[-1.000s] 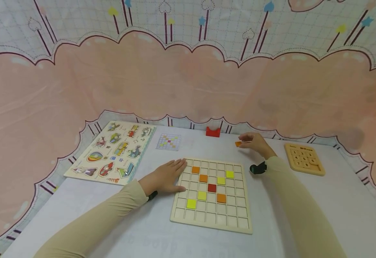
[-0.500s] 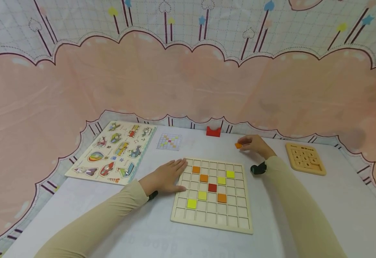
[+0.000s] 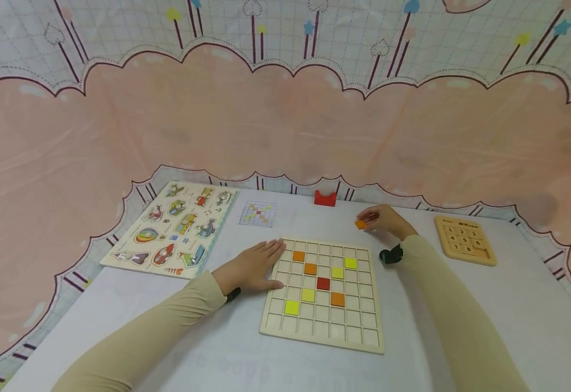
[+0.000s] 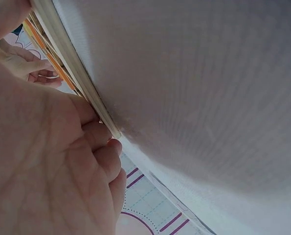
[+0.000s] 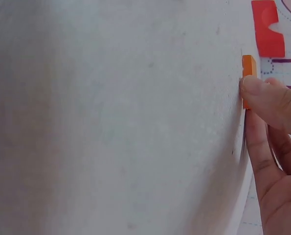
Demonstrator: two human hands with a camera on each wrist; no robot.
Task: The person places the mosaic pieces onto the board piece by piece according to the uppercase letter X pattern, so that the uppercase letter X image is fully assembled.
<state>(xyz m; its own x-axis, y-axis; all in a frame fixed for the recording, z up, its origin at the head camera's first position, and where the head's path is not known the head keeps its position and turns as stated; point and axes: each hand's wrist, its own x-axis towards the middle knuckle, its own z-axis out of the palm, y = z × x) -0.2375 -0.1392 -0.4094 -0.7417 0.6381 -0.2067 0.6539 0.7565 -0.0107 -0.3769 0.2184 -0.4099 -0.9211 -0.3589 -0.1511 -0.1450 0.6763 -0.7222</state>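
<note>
A square wooden grid board lies on the white table, with orange, yellow and one red tile set in diagonals that form part of an X. My left hand rests at the board's left side, fingers at the upper left corner and thumb on the edge. In the left wrist view its fingertips touch the board's side. Behind the board's far right corner, my right hand pinches an orange tile between thumb and fingers. The right wrist view shows that tile held on edge, close over the table.
Past the board lies a small pattern card with a coloured X. A red notched holder stands by the back edge. To the left is a picture puzzle board; at right lies a wooden number puzzle. A patterned cloth hangs behind.
The orange tile in my right hand has turned to show more of its face, and the fingers have come slightly lower and toward me. My left hand stays in place.
</note>
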